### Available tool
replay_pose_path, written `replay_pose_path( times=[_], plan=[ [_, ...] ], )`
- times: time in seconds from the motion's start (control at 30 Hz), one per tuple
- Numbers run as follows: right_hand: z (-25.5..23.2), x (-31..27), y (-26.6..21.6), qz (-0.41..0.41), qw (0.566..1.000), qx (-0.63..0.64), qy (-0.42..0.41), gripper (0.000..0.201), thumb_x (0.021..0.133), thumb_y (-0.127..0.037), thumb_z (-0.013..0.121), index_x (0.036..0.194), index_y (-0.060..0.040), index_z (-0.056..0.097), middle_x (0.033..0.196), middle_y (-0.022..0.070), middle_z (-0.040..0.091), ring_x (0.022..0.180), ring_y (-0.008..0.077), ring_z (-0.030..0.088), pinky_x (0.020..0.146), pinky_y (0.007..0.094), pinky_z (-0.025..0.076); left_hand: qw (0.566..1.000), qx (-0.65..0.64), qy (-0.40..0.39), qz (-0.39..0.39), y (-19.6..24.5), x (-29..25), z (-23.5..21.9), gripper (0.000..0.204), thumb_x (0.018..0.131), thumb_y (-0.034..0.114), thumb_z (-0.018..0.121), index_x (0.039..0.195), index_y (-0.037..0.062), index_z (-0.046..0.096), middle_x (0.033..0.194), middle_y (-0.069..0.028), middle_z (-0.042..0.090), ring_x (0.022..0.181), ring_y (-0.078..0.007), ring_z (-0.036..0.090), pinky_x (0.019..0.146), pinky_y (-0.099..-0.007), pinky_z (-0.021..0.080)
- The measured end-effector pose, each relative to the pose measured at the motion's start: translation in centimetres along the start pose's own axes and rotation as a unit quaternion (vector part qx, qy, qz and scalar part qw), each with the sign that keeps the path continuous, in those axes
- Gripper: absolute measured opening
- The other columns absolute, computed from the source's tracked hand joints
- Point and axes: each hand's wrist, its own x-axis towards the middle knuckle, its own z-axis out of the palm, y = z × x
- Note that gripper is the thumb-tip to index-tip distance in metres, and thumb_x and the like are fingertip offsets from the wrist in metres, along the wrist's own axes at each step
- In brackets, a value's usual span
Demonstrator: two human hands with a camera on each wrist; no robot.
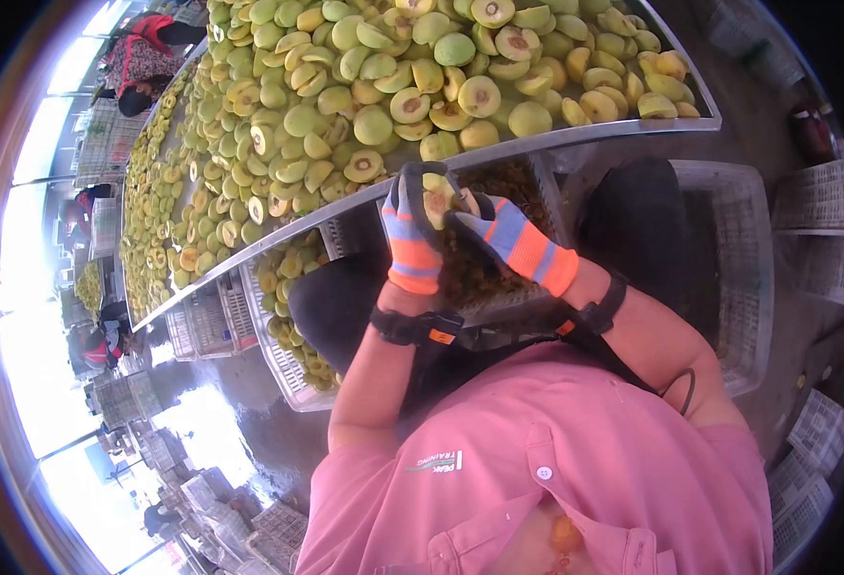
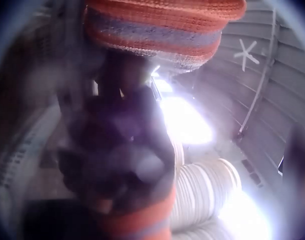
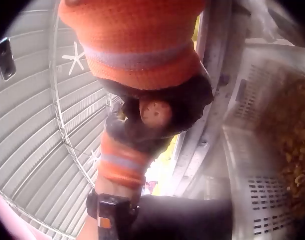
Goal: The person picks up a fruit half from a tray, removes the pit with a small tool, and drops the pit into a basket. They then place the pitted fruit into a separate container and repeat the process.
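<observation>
A halved green-yellow stone fruit (image 1: 436, 199) shows its cut face in my left hand (image 1: 412, 228), whose gloved fingers grip it. The glove is blue and orange striped with a dark palm. Against the fruit comes my right hand (image 1: 522, 244), gloved alike, its fingers curled round a tool. Only the tool's round tan end (image 3: 155, 113), like a handle butt, shows in the right wrist view; the rest is hidden by the glove. In the left wrist view the dark glove palm (image 2: 127, 165) is blurred. Both hands are just off the table's metal edge.
A metal-rimmed table (image 1: 537, 144) is heaped with halved green fruit (image 1: 374, 125). Below it stand a crate of brown scraps (image 3: 287, 150), a crate of fruit (image 1: 297, 355) and a pale crate (image 1: 743, 278) by my right knee. Other people (image 1: 144, 62) work at the far left.
</observation>
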Motion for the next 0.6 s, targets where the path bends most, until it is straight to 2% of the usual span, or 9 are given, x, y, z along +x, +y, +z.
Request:
replay_pose_path(
  times=[0.07,0.1,0.17,0.27,0.37,0.47,0.6],
  plan=[
    [0.0,1.2,3.0,-0.103,0.995,-0.010,0.011,0.018,0.090,-0.019,0.063,0.100,-0.0036,0.063,0.078,0.0013,0.062,0.069,0.0057,0.052,0.059,0.0242,0.045,0.981,-0.145,0.038,-0.121,0.1,-0.2,0.5,0.033,0.099,0.028,0.048,0.095,0.0002,0.065,0.087,-0.0054,0.065,0.079,-0.0121,0.060,0.071,-0.0262,0.048],
    [-0.1,1.2,3.0,-0.111,0.993,-0.041,0.018,0.018,0.090,-0.017,0.062,0.101,-0.0029,0.063,0.081,0.0018,0.062,0.072,0.0056,0.051,0.062,0.0247,0.045,0.958,-0.217,0.071,-0.175,0.1,-0.4,0.8,0.037,0.099,0.031,0.046,0.093,0.0004,0.065,0.085,-0.0056,0.065,0.078,-0.0127,0.060,0.071,-0.0266,0.048],
    [-0.5,1.2,3.0,-0.128,0.986,-0.101,0.031,0.019,0.088,-0.012,0.062,0.104,-0.0015,0.062,0.088,0.0028,0.064,0.080,0.0055,0.050,0.069,0.0257,0.045,0.927,-0.267,0.100,-0.245,0.2,-0.2,0.7,0.041,0.100,0.035,0.044,0.092,0.0002,0.065,0.083,-0.0055,0.065,0.076,-0.0133,0.061,0.070,-0.0269,0.049],
    [-0.5,0.4,1.8,-0.105,0.986,-0.130,0.014,0.019,0.088,-0.012,0.062,0.102,0.0000,0.062,0.082,0.0016,0.063,0.075,0.0054,0.049,0.065,0.0266,0.045,0.926,-0.269,0.100,-0.245,0.0,-0.3,0.5,0.040,0.100,0.035,0.046,0.093,0.0006,0.065,0.084,-0.0051,0.065,0.074,-0.0128,0.060,0.069,-0.0260,0.049],
    [-0.8,0.7,2.3,-0.052,0.983,-0.174,-0.003,0.023,0.085,-0.016,0.064,0.101,0.0019,0.065,0.082,0.0118,0.067,0.073,0.0135,0.057,0.068,0.0315,0.048,0.919,-0.298,0.113,-0.231,-1.5,-1.0,0.9,0.036,0.099,0.034,0.047,0.094,0.0018,0.064,0.085,-0.0043,0.064,0.074,-0.0111,0.060,0.068,-0.0245,0.048],
    [-0.8,0.9,2.4,-0.029,0.987,-0.158,-0.019,0.023,0.085,-0.016,0.064,0.098,0.0025,0.065,0.079,0.0115,0.067,0.070,0.0130,0.055,0.067,0.0315,0.048,0.904,-0.321,0.134,-0.251,-1.7,-1.4,1.3,0.032,0.099,0.032,0.049,0.094,0.0034,0.064,0.084,-0.0026,0.063,0.073,-0.0094,0.058,0.066,-0.0238,0.046],
    [-1.0,1.0,2.9,-0.016,0.986,-0.159,-0.043,0.023,0.084,-0.017,0.065,0.096,0.0023,0.066,0.076,0.0096,0.065,0.069,0.0114,0.053,0.064,0.0312,0.047,0.928,-0.270,0.118,-0.227,-1.6,-1.6,1.6,0.029,0.099,0.030,0.049,0.093,0.0046,0.063,0.083,-0.0018,0.062,0.072,-0.0085,0.055,0.065,-0.0243,0.045]
  ],
)
